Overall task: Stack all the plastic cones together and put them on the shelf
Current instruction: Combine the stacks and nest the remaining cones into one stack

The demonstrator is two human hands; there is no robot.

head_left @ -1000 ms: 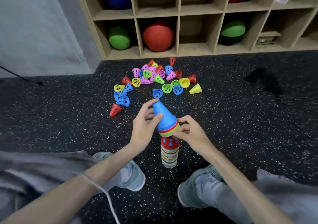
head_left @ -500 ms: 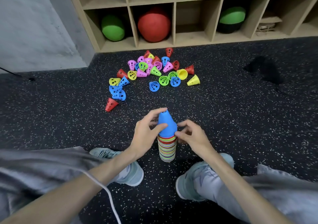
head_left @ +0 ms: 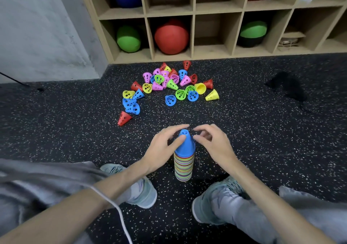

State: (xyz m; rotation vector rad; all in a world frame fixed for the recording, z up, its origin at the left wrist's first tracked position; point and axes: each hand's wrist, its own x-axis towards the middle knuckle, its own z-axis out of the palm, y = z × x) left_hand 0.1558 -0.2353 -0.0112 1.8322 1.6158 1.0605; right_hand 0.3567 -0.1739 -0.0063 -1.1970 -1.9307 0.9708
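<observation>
**conefan22:** Checking in mid-tidy, going left to right. The left hand [head_left: 161, 148] has its thumb and fingers loosely curved round the blue cone [head_left: 185, 142] that tops the stack [head_left: 184, 167], touching it on its left side. A second ago that blue-topped batch was tilted and held up off a red cone on the lower pile; half a second ago it was dropping on. Now it's fully seated, and the whole striped column stands upright on the speckled floor [head_left: 262, 131] between my two shoes, near me. The right hand [head_left: 212, 142] looks to be letting go: fingers curled but spread, hovering just beside the cone's tip. I can't tell if a fingertip is actually touching.

**matrat:** So two stacks became one?

**conefan22:** Yep, that's the change. One tall stack instead of two pieces, so I'd say the merge step is done.

**matrat:** And the rest?

**conefan22:** Plenty left. The loose cones [head_left: 169, 88] (pink, green, yellow, blue, red) are scattered farther out, between the stack and the shelf [head_left: 193, 13]. A red one [head_left: 124, 118] lies on its side at the near left of the bunch, a yellow one [head_left: 212, 95] at the right. None on the shelf yet; its cubbies hold balls, though the middle one looks free. Next is probably grabbing more strays.
</observation>
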